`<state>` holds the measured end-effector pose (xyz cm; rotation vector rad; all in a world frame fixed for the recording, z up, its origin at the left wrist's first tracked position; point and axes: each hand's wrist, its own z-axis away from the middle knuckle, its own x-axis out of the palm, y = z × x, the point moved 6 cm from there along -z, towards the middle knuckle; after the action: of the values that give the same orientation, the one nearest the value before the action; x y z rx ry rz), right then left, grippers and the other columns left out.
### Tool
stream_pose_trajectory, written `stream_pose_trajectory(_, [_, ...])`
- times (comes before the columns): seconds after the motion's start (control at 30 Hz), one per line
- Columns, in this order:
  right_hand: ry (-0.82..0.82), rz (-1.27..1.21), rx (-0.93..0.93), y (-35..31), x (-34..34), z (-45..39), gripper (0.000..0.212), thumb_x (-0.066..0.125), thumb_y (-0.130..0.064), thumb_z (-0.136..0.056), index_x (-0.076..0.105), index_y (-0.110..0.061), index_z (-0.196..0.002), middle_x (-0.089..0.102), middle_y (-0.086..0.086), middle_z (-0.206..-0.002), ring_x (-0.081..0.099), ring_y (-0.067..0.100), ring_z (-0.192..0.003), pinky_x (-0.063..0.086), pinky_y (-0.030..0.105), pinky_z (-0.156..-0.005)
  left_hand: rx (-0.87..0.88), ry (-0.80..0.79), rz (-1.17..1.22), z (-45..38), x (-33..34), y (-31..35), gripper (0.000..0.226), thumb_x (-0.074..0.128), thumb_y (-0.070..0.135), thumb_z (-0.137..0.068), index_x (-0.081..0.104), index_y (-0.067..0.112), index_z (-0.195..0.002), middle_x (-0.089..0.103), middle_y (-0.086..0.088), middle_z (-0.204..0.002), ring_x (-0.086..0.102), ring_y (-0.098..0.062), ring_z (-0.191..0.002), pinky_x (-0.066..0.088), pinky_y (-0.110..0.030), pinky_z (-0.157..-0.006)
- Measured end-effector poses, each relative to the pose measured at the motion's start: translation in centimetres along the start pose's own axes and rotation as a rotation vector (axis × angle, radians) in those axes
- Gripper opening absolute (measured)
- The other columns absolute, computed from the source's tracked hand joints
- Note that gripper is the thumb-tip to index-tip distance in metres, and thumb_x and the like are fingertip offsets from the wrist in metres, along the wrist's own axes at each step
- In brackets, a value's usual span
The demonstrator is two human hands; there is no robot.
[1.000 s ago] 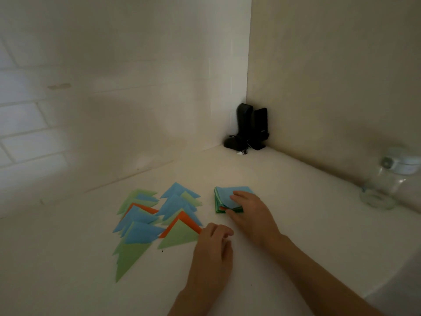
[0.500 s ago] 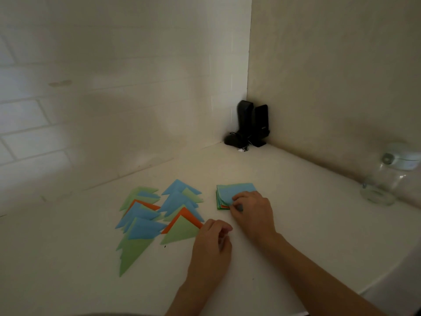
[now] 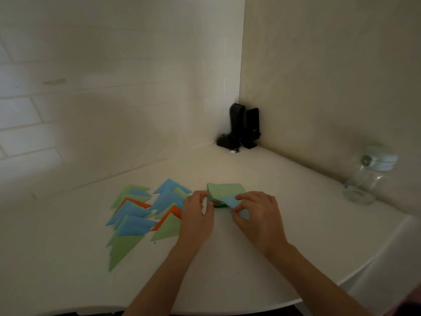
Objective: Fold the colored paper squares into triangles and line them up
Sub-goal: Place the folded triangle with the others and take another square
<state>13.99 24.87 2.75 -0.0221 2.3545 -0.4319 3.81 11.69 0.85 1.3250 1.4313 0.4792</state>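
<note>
right hand (image 3: 257,215) pinched blue square (image 3: 232,201) off stack (image 3: 224,192), ready for folding | left hand (image 3: 197,215) fingers curled beside stack, apparently steadying it | folded triangles (image 3: 141,213) lined up left on tabletop (image 3: 284,224)

head view | high, facing forward-down | near table (image 3: 250,258) | wall corner beyond

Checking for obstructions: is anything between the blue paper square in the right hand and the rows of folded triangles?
Yes. The left hand sits between the blue paper square, pinched by the right hand, and the folded paper triangles to its left.
</note>
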Motion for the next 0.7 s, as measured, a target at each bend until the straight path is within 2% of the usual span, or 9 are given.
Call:
stream_pose_trajectory(0.07, [-0.105,0.003,0.004,0.4,1.3,0.6,0.012,0.077,-0.029,-0.065,0.067,-0.028,-0.073,0.068,-0.004,-0.110,0.061,0.018,-0.108,0.033,0.034,-0.094,-0.101,-0.104,-0.086,-1.6,1.1,-0.4,0.030,0.052,0.025,-0.095,0.047,0.014,-0.122,0.051,-0.008,-0.119,0.051,-0.024,-0.111,0.043,-0.034,-0.093])
stream_pose_trajectory(0.17, [-0.286,-0.056,0.063,1.4,3.3,0.9,0.031,0.069,-0.036,-0.075,0.063,-0.024,-0.103,0.049,0.000,-0.139,0.043,0.016,-0.131,0.029,0.041,-0.104,-0.222,-0.237,-0.168,-3.0,2.6,-0.8,0.047,0.048,0.033,-0.096,0.036,0.009,-0.135,0.049,-0.012,-0.131,0.048,-0.028,-0.120,0.039,-0.034,-0.095])
stream_pose_trajectory(0.23, [-0.389,-0.069,0.080,1.6,4.0,0.8,0.046,0.060,-0.042,-0.084,0.049,-0.026,-0.126,0.031,-0.005,-0.151,0.028,0.012,-0.139,0.021,0.036,-0.110,-0.230,-0.265,-0.222,-3.7,3.4,-1.3,0.049,0.049,0.033,-0.095,0.035,0.008,-0.135,0.051,-0.014,-0.129,0.049,-0.030,-0.118,0.040,-0.037,-0.097])
stream_pose_trajectory(0.3, [-0.487,-0.015,0.096,2.1,4.5,0.8,0.057,0.052,-0.047,-0.090,0.032,-0.029,-0.140,0.018,-0.009,-0.155,0.016,0.010,-0.143,0.012,0.037,-0.114,-0.216,-0.264,-0.262,-4.2,4.0,-1.7,0.046,0.052,0.029,-0.094,0.037,0.008,-0.132,0.054,-0.015,-0.125,0.049,-0.031,-0.116,0.040,-0.041,-0.097])
stream_pose_trajectory(0.4, [-0.582,0.064,0.133,3.0,4.6,1.0,0.058,0.040,-0.054,-0.093,0.025,-0.033,-0.144,0.016,-0.012,-0.156,0.011,0.010,-0.144,0.005,0.047,-0.116,-0.181,-0.266,-0.279,-4.3,5.3,-1.6,0.043,0.053,0.021,-0.092,0.040,0.010,-0.132,0.053,-0.013,-0.127,0.047,-0.030,-0.118,0.038,-0.037,-0.097])
stream_pose_trajectory(0.7, [-0.551,0.171,0.260,10.1,0.4,1.5,0.049,0.035,-0.053,-0.095,0.032,-0.037,-0.141,0.021,-0.015,-0.154,0.013,0.009,-0.143,0.007,0.050,-0.115,-0.089,-0.381,-0.251,-4.2,13.8,2.4,0.042,0.052,0.019,-0.092,0.042,0.012,-0.133,0.051,-0.011,-0.131,0.046,-0.029,-0.120,0.038,-0.035,-0.100])
